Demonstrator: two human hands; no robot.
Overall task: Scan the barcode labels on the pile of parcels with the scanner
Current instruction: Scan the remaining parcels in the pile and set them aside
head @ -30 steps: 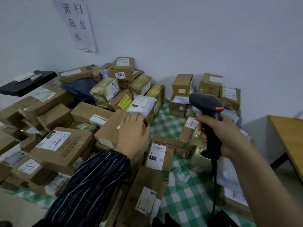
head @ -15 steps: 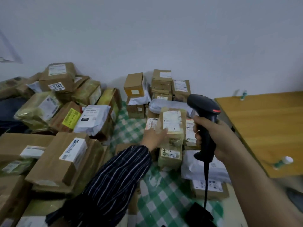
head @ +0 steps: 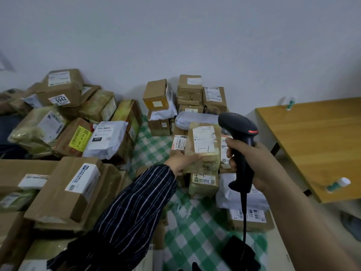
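Left hand (head: 180, 160) grips parcel (head: 203, 147) upright, label facing camera. Right hand (head: 254, 163) wrapped round scanner (head: 241, 137) just right of parcel.

head view, forward-down, near parcel pile (head: 82, 153)

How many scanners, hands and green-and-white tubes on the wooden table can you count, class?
scanner: 1
hands: 2 (left hand holds a parcel; right hand grips the scanner)
green-and-white tubes: 2
Total: 5
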